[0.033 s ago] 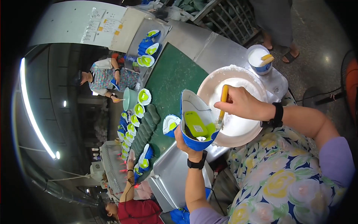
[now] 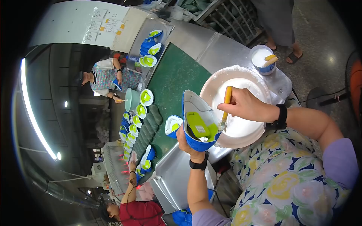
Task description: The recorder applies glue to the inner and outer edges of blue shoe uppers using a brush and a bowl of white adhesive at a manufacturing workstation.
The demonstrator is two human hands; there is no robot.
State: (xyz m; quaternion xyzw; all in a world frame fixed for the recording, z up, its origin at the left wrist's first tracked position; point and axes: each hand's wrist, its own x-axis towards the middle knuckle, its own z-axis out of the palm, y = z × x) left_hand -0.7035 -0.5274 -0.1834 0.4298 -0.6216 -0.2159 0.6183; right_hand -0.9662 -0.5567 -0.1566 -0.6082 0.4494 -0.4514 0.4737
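My left hand (image 2: 188,145) is wrapped round a blue shoe upper (image 2: 194,103) with white lining and a lime-green piece inside. Closed on the yellow handle of a brush (image 2: 227,98), my right hand (image 2: 244,104) holds the bristles down at the upper's near right rim. Whether the bristles touch the rim or hang just beside it I cannot tell. Behind the brush, a pale basin (image 2: 211,81) contains white liquid (image 2: 241,88). Another blue-and-white upper (image 2: 173,124) lies on the green belt just left of the one I hold.
A cup (image 2: 264,62) of white liquid with a yellow-handled tool stands on the metal table. Along the green belt (image 2: 177,71) lie dark green shoe-shaped forms (image 2: 145,132) and several uppers. Two co-workers (image 2: 107,77) are at the left; another person's legs (image 2: 279,26) stand beyond the table.
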